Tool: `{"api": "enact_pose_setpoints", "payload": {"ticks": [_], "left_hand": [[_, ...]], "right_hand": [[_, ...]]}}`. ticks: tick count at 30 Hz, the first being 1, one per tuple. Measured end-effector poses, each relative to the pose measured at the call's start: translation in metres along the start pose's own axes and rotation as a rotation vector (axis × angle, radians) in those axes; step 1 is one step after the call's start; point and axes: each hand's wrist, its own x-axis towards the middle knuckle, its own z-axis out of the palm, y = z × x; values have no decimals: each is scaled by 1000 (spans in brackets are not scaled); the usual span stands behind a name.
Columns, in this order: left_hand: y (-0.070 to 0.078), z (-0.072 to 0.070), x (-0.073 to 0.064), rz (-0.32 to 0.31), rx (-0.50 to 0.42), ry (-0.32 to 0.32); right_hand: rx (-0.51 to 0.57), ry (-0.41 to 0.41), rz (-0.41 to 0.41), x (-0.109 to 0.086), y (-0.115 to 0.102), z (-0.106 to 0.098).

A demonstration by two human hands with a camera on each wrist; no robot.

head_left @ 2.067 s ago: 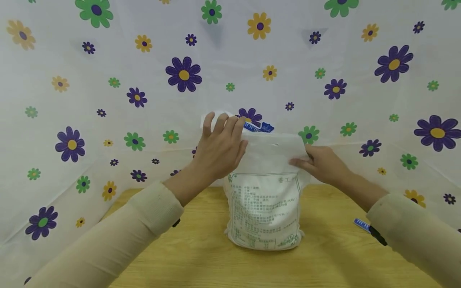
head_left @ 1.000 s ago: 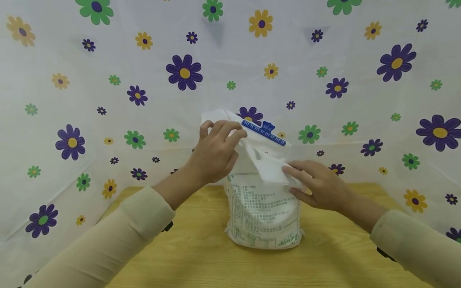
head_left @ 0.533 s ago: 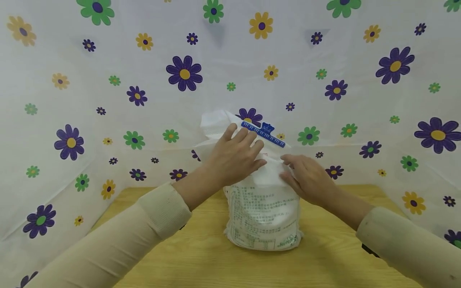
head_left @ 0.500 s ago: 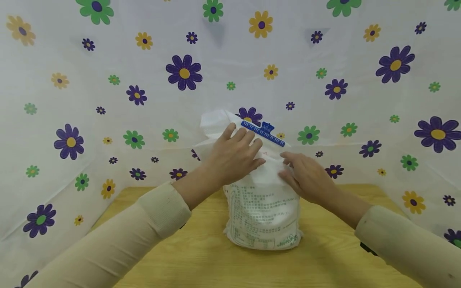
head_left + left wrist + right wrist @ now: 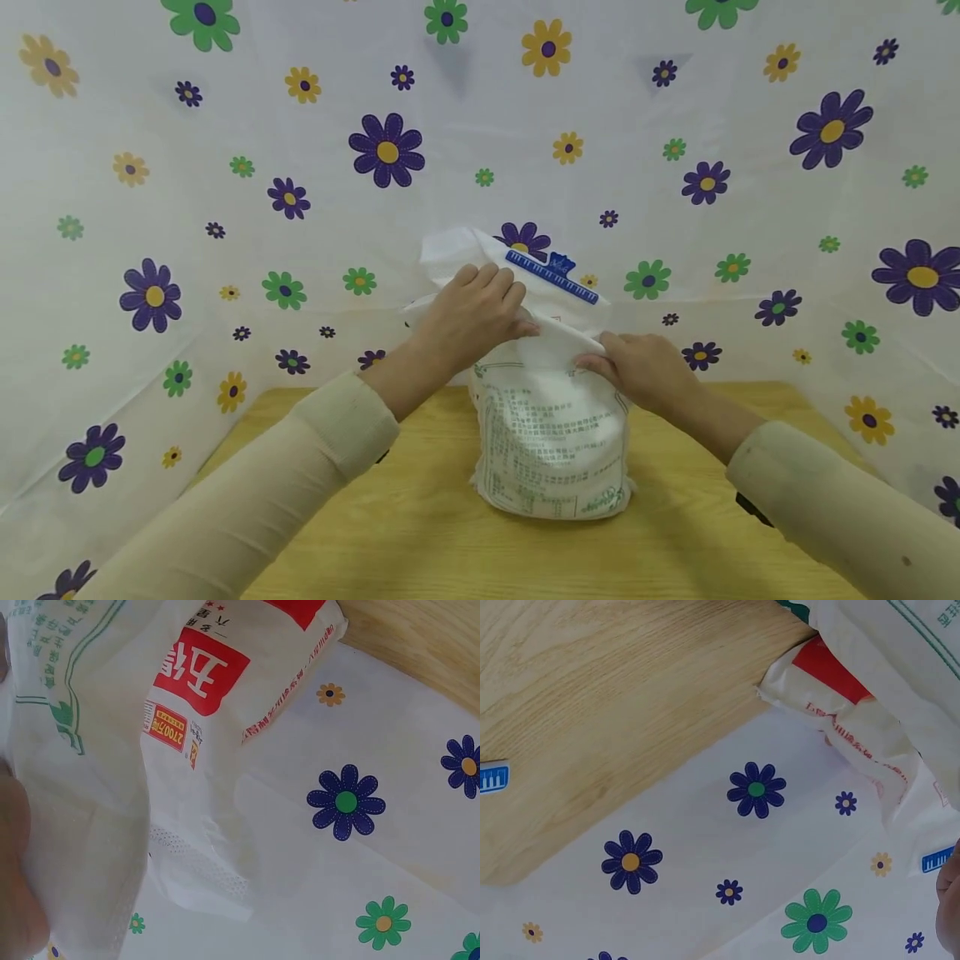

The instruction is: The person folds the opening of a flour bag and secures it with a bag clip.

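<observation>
A white bag with green print (image 5: pixel 555 442) stands upright on the table, its top edge folded over toward me. My left hand (image 5: pixel 476 317) grips the left part of this fold with curled fingers. At the right end, my right hand (image 5: pixel 648 367) pinches the fold between thumb and fingers. Directly behind stands a second white bag with red print (image 5: pixel 202 671), seen in the left wrist view. A blue clip with a piano-key pattern (image 5: pixel 551 277) sits across its slanting top, above the fold. The inside of the front bag is hidden.
Another blue clip (image 5: pixel 493 778) lies on the wooden table (image 5: pixel 615 697) off to the right, seen in the right wrist view. A white flowered cloth (image 5: pixel 480 108) hangs behind and along both sides of the table.
The front bag's top went from upright to folded down, uncovering the clip on the bag behind. Half a second ago both hands' fingers were looser on the fold; now they grip it.
</observation>
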Motion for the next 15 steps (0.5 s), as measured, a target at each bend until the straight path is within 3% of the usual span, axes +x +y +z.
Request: {"api": "enact_pose_setpoints", "payload": {"ticks": [8, 15], "left_hand": [[6, -4, 0, -7, 6, -52], [18, -5, -1, 19, 25, -7]], "right_hand": [[-101, 95, -130, -9, 16, -15], [-130, 205, -223, -26, 38, -22]]}}
